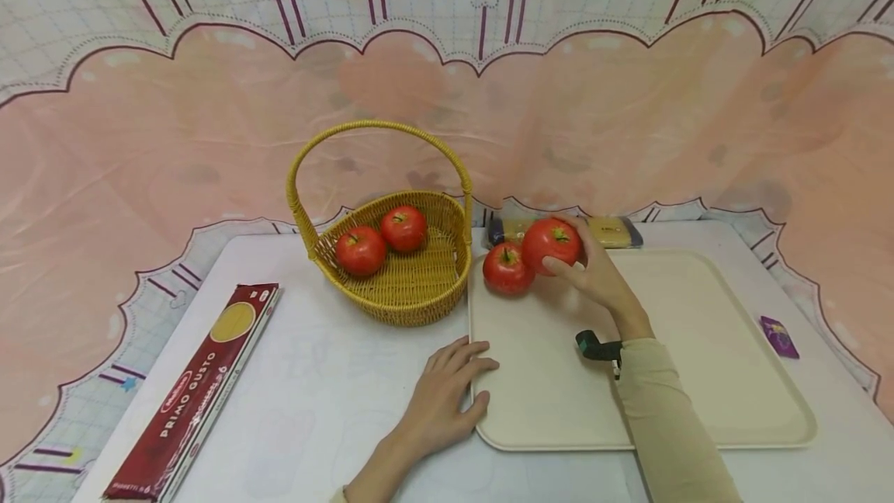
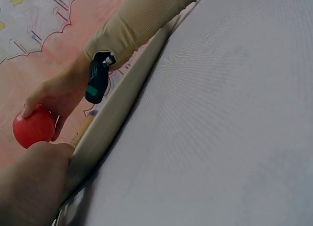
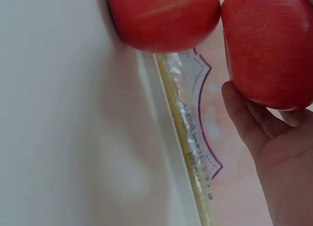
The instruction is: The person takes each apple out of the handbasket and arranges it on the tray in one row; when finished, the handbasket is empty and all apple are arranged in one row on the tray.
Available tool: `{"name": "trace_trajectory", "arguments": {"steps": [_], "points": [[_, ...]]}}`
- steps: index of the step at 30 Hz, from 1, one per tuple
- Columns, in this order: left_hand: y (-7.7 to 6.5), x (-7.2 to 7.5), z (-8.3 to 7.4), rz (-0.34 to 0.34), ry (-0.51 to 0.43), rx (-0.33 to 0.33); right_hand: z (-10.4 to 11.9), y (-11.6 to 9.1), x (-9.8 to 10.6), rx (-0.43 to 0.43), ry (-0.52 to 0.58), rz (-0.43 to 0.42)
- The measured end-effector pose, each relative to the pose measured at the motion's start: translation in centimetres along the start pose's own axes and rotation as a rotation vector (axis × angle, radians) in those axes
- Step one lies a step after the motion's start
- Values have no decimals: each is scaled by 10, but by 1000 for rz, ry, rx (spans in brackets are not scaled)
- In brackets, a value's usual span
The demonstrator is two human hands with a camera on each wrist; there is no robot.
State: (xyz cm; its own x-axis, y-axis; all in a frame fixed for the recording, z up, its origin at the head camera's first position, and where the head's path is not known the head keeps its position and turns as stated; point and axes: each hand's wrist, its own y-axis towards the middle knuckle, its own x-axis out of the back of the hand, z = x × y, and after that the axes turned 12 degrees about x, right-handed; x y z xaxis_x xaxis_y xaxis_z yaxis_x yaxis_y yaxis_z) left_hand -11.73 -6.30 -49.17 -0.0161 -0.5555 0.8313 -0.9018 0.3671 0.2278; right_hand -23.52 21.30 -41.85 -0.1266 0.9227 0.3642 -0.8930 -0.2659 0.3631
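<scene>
My right hand holds a red apple above the far left part of the beige tray, thumb on the near side. In the right wrist view the held apple is beside a second apple. That second apple sits on the tray in its far left corner. Fingers and thumb of my left hand rest on the tray's left rim. Two more apples, one nearer and one farther, lie inside the yellow wicker basket, left of the tray.
Behind the tray lies a clear-wrapped yellow pasta pack, partly hidden by the right hand and held apple. A long dark red spaghetti pack lies at left. Right of the tray is a small purple packet. The basket's tall handle arches upward.
</scene>
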Motion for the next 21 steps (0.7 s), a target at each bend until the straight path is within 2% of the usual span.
{"name": "trace_trajectory", "arguments": {"steps": [4, 14, 21], "points": [[0, 0, 0, -1, -4, -1, -18, 0, 4, -16, 10, -12], [1, 1, 2, -34, 5, -26, -27, -2, 10, -36, -1, -4], [1, 2, 1, -26, 10, -30, -31, -5, 12, -125, -25, 31]]}}
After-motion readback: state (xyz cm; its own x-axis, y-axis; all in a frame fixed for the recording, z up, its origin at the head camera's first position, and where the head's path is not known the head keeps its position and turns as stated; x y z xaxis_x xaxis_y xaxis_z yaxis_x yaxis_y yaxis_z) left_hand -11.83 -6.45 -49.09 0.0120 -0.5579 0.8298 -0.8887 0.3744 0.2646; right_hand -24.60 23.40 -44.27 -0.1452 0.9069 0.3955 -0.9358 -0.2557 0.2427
